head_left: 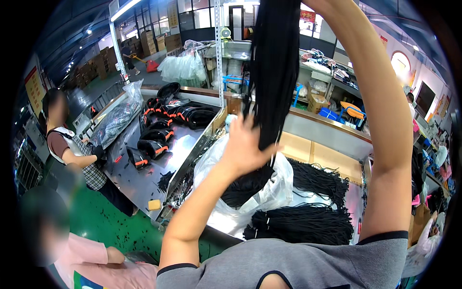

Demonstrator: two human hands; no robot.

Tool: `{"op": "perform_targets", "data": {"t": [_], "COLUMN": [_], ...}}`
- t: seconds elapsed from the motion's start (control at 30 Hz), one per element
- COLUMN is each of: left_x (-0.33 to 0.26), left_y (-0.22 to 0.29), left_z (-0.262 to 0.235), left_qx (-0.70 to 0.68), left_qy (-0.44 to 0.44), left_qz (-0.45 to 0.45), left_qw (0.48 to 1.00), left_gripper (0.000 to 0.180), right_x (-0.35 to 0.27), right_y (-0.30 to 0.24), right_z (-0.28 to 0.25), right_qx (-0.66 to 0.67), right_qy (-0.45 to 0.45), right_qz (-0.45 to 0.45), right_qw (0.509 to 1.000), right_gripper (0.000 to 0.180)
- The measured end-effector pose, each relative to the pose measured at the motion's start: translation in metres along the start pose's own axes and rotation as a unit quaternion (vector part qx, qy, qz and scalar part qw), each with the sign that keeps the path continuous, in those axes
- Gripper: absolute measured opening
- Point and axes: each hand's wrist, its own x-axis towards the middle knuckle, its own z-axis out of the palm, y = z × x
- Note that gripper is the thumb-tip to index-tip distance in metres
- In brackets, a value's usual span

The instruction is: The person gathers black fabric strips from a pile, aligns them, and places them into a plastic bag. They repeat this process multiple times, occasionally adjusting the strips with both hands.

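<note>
- Head view, from my remote seat: a long black bundle of cords [274, 62] hangs upright near the middle, running down from the top edge.
- I see the left hand [245, 147] at the bundle's lower part, slightly to its left, with the thumb reaching across in front of the strands. Its fingers are spread and clasp nothing; whether the palm touches the cords I cannot tell.
- Only a sliver of the right hand [315, 3] reaches me at the top edge, just right of the bundle, above the raised right forearm [370, 62]. Its grip is cut off, so I cannot tell whether it clenches the cords.
- Below the left hand I have a white plastic bag [284, 185] standing around more black cords [236, 195]. The hanging bundle's lower end comes down at its mouth; where it stops is hidden.
- Right of the bag, I make out two lying piles, a far cord pile [320, 180] and a near cord pile [301, 224].
- To the left, a metal worktop [185, 144] carries black-and-orange pieces [156, 139] and a yellow block [154, 205]; a co-worker in a checked apron [96, 176] stands beside it.
</note>
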Motion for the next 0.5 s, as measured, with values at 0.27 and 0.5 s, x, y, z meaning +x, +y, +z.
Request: {"op": "perform_targets", "data": {"t": [0.27, 0.5], "left_x": [-0.116, -0.161], "left_y": [-0.007, -0.022], "left_z": [0.064, 0.084], "left_qx": [0.103, 0.084], "left_qy": [-0.191, -0.183], "left_qz": [-0.057, -0.110], "left_qw": [0.974, 0.973], "left_gripper": [0.067, 0.053], "right_x": [-0.008, -0.002], "right_y": [0.016, -0.010], "right_z": [-0.043, -0.052], "right_qx": [0.031, 0.059], "right_qy": [0.079, 0.050], "right_qz": [0.029, -0.008], "right_qw": [0.996, 0.997], "right_gripper": [0.028, 0.021]}}
